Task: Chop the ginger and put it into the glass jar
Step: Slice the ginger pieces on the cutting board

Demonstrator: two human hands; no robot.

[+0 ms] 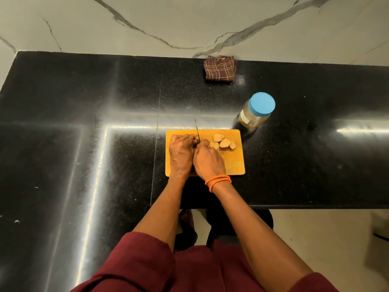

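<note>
Ginger (222,142) is seen in several pale pieces on the right half of an orange cutting board (233,163), which is laid on a glossy black desk (84,123) near its front edge. Nearest the camera, maroon sleeves (136,264) are seen, and bare forearms are stretched forward over the board. A doubled orange band (217,180) is worn at the right wrist. The right hand (208,162) is curled around the handle of a knife (197,131), the handle itself hidden by the fingers; the thin blade is pointed away from the person, past the board's far edge. The left hand (181,153) is laid just beside it, touching it, with fingers bent down on a small ginger piece (196,137) held against the blade. Whether the blade has been pressed through that piece cannot be told. Beyond the board, to the right and just off its far corner, a glass jar (251,118) is stood upright with a blue lid (262,103) on it. Farther still, a folded brown checked cloth (220,68) is laid at the desk's far edge, against a white marble-patterned wall (189,22).
</note>
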